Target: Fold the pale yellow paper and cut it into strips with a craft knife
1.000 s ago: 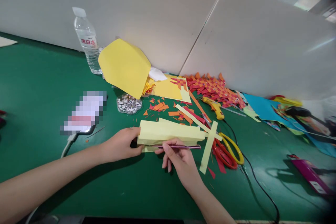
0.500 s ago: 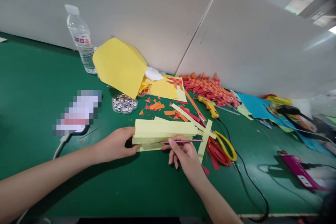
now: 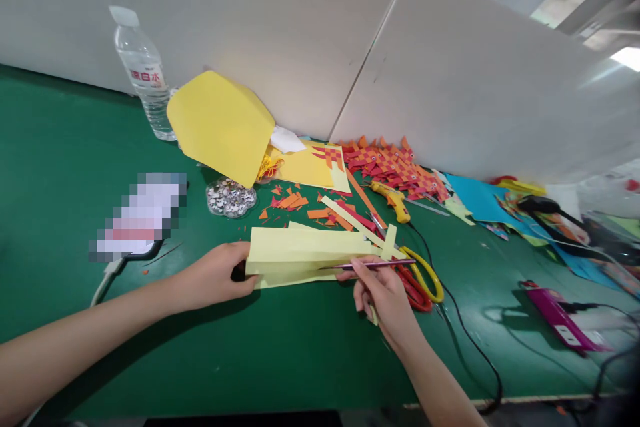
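My left hand (image 3: 215,273) grips the left end of a folded pale yellow sheet of paper (image 3: 300,243), thumb and fingers closed on its edge. A slim purple pen-like tool with a thin pointed tip (image 3: 387,264) is pinched in my right hand (image 3: 380,293), its tip over the lower part of the sheet, pointing left. Whether the tip touches the paper, I cannot tell. Just beyond my right hand lie crossed pale yellow strips (image 3: 389,241), partly over scissors with red handles (image 3: 416,290) and yellow handles (image 3: 431,277).
Behind are orange scraps (image 3: 293,201), a tub of googly eyes (image 3: 231,199), a yellow fan-shaped piece (image 3: 220,127) and a water bottle (image 3: 145,80). Woven red-orange paper fish (image 3: 390,163) are heaped beside a yellow glue gun (image 3: 393,201). A phone (image 3: 143,217) lies left, a purple power strip (image 3: 560,320) right.
My right hand has slid to the right along the folded sheet with the purple tool. My left hand keeps its hold on the left end. The whole view has shifted slightly.
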Demonstrator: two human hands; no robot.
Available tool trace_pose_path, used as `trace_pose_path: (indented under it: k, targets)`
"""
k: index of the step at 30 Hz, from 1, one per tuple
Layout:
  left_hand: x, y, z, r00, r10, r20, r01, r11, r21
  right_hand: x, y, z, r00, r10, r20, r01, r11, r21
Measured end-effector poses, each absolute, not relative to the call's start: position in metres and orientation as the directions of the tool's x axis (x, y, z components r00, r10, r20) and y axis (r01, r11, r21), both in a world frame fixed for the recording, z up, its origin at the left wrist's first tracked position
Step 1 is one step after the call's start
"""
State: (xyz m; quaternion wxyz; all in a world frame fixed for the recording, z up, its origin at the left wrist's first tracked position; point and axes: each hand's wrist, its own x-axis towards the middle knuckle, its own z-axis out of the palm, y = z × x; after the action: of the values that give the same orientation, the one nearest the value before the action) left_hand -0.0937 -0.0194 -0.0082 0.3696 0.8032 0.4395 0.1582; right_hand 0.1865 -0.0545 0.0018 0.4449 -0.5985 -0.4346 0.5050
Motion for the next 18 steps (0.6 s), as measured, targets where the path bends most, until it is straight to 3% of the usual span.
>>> trace_pose_path:
  k: [18]
  targets:
    - [-0.093,-0.020,-0.006,0.572,0.817,-0.072,0.556,-0.322,0.767,0.235,-0.047,0.010,0.209,0.957,-0.201,0.103,-0.226,-0.969]
